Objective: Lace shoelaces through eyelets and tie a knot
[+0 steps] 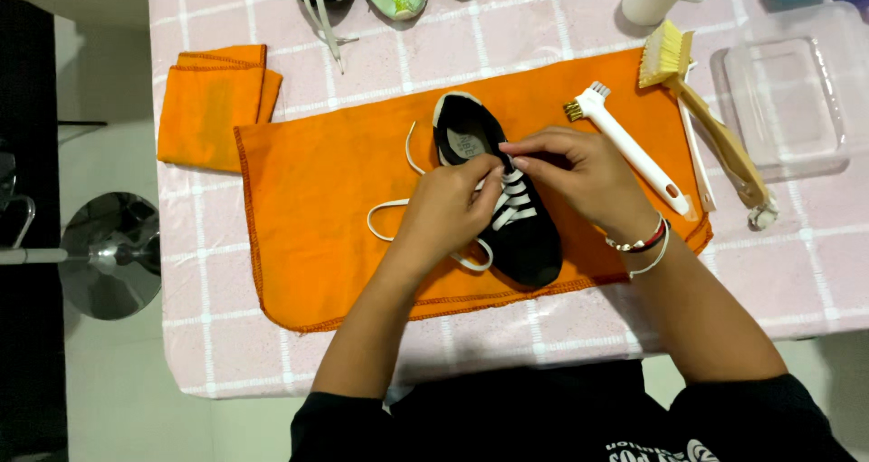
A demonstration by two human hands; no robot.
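orange cloth (362, 209) covers mid-table; black shoe (507, 200) lies at its centre, toe toward 5 o'clock. lower eyelets look laced, top ones not; loose white lace (391, 207) trails to 9 o'clock. left hand (448, 210) and right hand (584, 174) each pinch lace near the tongue.

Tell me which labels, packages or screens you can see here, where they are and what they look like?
Insole label: inside the black shoe on the orange cloth, just beyond both hands; a small pale grey patch with dark print.
Shirt print: bottom edge of the view, on the person's black top; white lettering and a round mark, partly cut off.
Clear plastic container: right on the table, rectangular, see-through, unlabelled.
No screens in view.
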